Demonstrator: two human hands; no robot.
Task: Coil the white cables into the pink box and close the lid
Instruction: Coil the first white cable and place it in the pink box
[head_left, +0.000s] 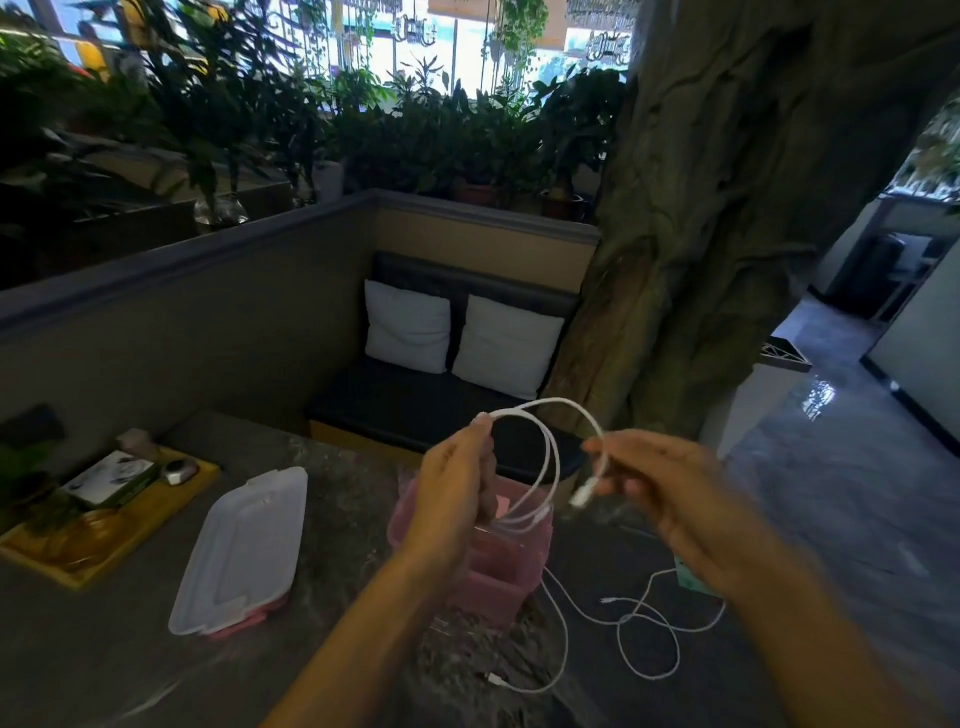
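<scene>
My left hand (460, 480) pinches a looped white cable (551, 447) above the open pink box (511, 569) on the dark stone table. My right hand (670, 493) grips the same cable near its white plug end, to the right of the loops. A second white cable (644, 621) lies loose on the table right of the box, one end trailing toward the front. The box's translucent white lid (244, 545) lies flat on the table to the left, apart from the box.
A yellow tray (150, 525) with a tissue box and small items sits at the table's left edge. Beyond the table stands a dark bench with two white cushions (457, 335). A large tree trunk (701, 234) rises on the right.
</scene>
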